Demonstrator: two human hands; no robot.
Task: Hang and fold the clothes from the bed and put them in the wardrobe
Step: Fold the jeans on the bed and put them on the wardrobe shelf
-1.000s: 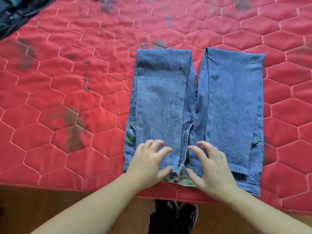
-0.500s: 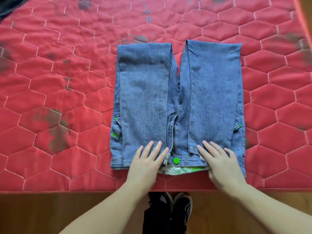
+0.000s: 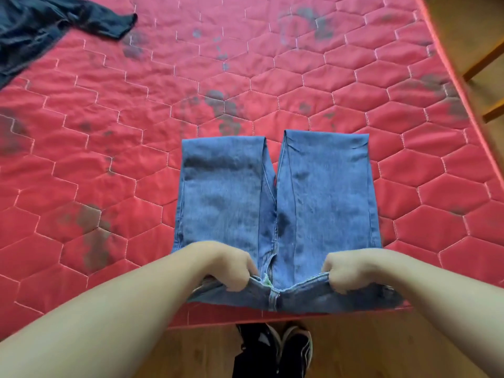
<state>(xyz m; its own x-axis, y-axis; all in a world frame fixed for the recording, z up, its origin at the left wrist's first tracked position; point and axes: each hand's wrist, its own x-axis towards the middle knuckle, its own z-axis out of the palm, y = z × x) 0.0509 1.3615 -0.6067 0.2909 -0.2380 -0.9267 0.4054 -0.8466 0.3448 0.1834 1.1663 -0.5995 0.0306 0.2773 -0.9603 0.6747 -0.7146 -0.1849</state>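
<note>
Red quilted bed (image 3: 114,165), near edge: folded jeans (image 3: 278,197) lying flat. Left hand (image 3: 231,267) and right hand (image 3: 345,271) both clenched on waistband, lifting it. Dark garment (image 3: 41,25) far left corner.

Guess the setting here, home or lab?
Most likely a home bedroom. A red quilted mattress fills the view, with folded jeans at its near edge and a dark garment at the far left. Wooden floor shows below, plus a wooden furniture piece on the right.
</note>
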